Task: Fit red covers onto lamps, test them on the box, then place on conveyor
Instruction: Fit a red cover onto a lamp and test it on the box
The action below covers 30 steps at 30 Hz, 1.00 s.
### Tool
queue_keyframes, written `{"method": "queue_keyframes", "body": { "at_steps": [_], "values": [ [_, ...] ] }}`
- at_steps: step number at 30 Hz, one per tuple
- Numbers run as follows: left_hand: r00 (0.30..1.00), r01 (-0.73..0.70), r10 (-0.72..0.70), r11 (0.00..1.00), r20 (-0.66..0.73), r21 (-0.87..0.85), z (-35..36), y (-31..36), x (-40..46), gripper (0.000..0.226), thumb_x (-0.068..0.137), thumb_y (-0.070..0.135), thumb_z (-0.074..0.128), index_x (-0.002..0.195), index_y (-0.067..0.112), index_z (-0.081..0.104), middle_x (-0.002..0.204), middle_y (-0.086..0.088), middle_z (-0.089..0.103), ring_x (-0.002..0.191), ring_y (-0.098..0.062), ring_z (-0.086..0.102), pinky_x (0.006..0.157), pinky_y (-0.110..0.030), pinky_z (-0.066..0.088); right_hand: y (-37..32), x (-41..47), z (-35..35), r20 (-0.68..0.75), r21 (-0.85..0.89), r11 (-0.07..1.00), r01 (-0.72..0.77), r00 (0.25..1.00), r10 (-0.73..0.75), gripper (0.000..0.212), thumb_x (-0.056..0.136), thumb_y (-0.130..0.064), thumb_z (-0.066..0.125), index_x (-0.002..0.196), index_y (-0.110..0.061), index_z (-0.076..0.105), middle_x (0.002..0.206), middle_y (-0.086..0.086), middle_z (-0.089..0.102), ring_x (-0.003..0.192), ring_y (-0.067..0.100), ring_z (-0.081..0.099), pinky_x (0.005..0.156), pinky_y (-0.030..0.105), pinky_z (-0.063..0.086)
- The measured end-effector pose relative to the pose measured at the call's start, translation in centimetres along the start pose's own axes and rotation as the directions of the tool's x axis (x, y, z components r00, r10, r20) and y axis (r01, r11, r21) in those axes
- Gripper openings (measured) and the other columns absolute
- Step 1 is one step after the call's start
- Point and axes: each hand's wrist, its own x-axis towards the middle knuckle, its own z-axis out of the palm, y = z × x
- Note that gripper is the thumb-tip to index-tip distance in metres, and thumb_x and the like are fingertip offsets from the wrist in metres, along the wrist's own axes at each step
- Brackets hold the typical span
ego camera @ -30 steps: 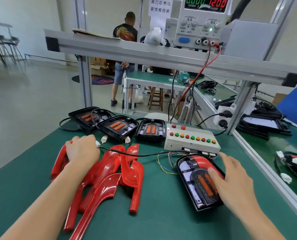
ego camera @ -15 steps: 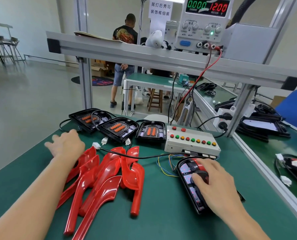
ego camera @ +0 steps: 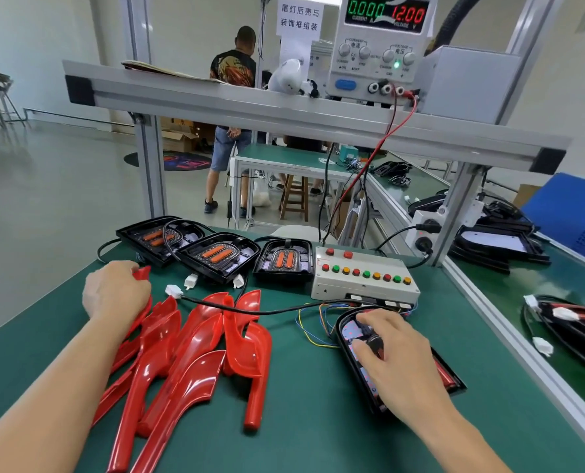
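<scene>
Lamp (ego camera: pixel 359 353) low and right of centre on the green table (ego camera: pixel 301 438), black housing up, a red edge showing at its right side. Right hand (ego camera: pixel 397 360) spread on top, fingers (ego camera: pixel 369 319) bent and pressing the far end near the coloured wires; whether thumb hooks the rim cannot be told. Red covers (ego camera: pixel 188 353) heaped left of centre, long tails toward the bottom edge. Left hand (ego camera: pixel 115 295) at the heap's upper left, fingers curled round the tip of 1 cover. Likely step: seating a cover while fetching the next. Best done by pressing evenly round the rim, not only at 1 end, keeping the black cable (ego camera: pixel 267 310) clear of the seam, lifting the next cover free without dragging its neighbours. Test box (ego camera: pixel 362 278) just above the lamp; 3 uncovered lamps (ego camera: pixel 223 257) in a row to its left. Power supply (ego camera: pixel 383 46) at upper right reading 0.000 and 12.00.
</scene>
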Motion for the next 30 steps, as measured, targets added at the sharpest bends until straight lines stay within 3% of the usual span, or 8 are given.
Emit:
{"method": "queue_keyframes", "body": {
  "at_steps": [4,11,15,18,22,25,28,30],
  "values": [
    [0.980,-0.173,0.167,0.984,-0.111,-0.046,-0.6,2.8,-1.3,0.019,0.080,0.008,0.058,0.091,0.012,0.073,0.080,-0.018,0.064,0.086,-0.039,0.053,0.062,-0.035,0.039,-0.4,0.2,0.6,0.012,0.015,1.000,0.019,1.000,-0.019,0.025,0.090,-0.022,0.059,0.115,-0.021,0.064,0.118,-0.010,0.057,0.112,0.017,0.051,0.103,0.036,0.035],
    [0.923,-0.373,0.353,0.917,-0.152,-0.138,-0.6,7.8,-5.5,0.027,0.082,0.012,0.060,0.107,0.015,0.071,0.112,-0.008,0.067,0.100,-0.034,0.052,0.078,-0.037,0.042,-1.5,0.2,1.4,0.021,0.020,0.997,0.075,0.997,-0.076,0.040,0.092,-0.029,0.059,0.131,-0.026,0.055,0.133,-0.012,0.050,0.125,0.014,0.044,0.110,0.034,0.027],
    [0.931,-0.366,0.335,0.857,-0.148,-0.362,-0.9,10.8,-8.9,0.032,0.078,0.015,0.064,0.108,0.019,0.072,0.107,-0.005,0.070,0.100,-0.030,0.058,0.083,-0.034,0.043,-3.1,-0.1,2.2,0.050,0.209,0.966,0.153,0.985,-0.166,0.047,0.092,-0.029,0.060,0.138,-0.029,0.048,0.137,-0.014,0.049,0.127,0.002,0.041,0.110,0.016,0.026],
    [0.944,-0.318,0.318,0.795,-0.091,-0.516,-1.0,12.7,-11.0,0.034,0.077,0.017,0.065,0.110,0.018,0.072,0.107,-0.003,0.071,0.102,-0.025,0.062,0.089,-0.034,0.047,-4.6,-0.6,2.9,0.120,0.418,0.905,0.080,0.983,-0.142,0.056,0.091,-0.029,0.063,0.142,-0.034,0.041,0.131,-0.018,0.053,0.121,-0.008,0.045,0.099,0.002,0.027],
    [0.952,-0.259,0.302,0.712,-0.048,-0.653,-0.6,14.4,-13.3,0.024,0.077,0.012,0.066,0.100,0.012,0.074,0.095,-0.003,0.072,0.091,-0.023,0.064,0.086,-0.037,0.050,-6.2,-0.8,3.9,0.236,0.668,0.742,-0.060,0.962,-0.134,0.070,0.084,-0.023,0.071,0.143,-0.033,0.036,0.119,-0.006,0.061,0.108,0.008,0.058,0.100,0.031,0.046],
    [0.948,-0.245,0.316,0.654,-0.035,-0.716,0.0,15.1,-14.4,0.018,0.077,0.009,0.066,0.092,0.015,0.074,0.088,0.004,0.069,0.085,-0.018,0.062,0.078,-0.029,0.047,-6.7,-0.8,4.3,0.204,0.801,0.592,-0.090,0.970,-0.129,0.071,0.076,-0.010,0.066,0.140,-0.027,0.040,0.113,-0.002,0.068,0.100,0.017,0.065,0.093,0.050,0.051],
    [0.951,-0.195,0.308,0.649,0.020,-0.736,0.8,15.3,-14.9,0.029,0.078,0.012,0.068,0.105,0.021,0.071,0.100,0.006,0.066,0.088,-0.009,0.058,0.076,-0.018,0.039,-6.3,-0.8,4.5,0.119,0.764,0.644,-0.026,0.988,-0.101,0.066,0.077,-0.003,0.062,0.136,-0.025,0.045,0.104,-0.006,0.071,0.091,0.015,0.066,0.088,0.046,0.055],
    [0.946,-0.101,0.305,0.603,0.111,-0.791,1.2,15.4,-15.0,0.030,0.078,0.015,0.071,0.107,0.023,0.069,0.098,0.003,0.066,0.084,-0.009,0.060,0.073,-0.017,0.045,-5.7,-0.9,4.4,0.143,0.785,0.616,-0.066,0.987,-0.076,0.062,0.074,-0.008,0.053,0.131,-0.033,0.047,0.092,-0.007,0.069,0.077,0.013,0.061,0.072,0.038,0.055]
  ]
}}
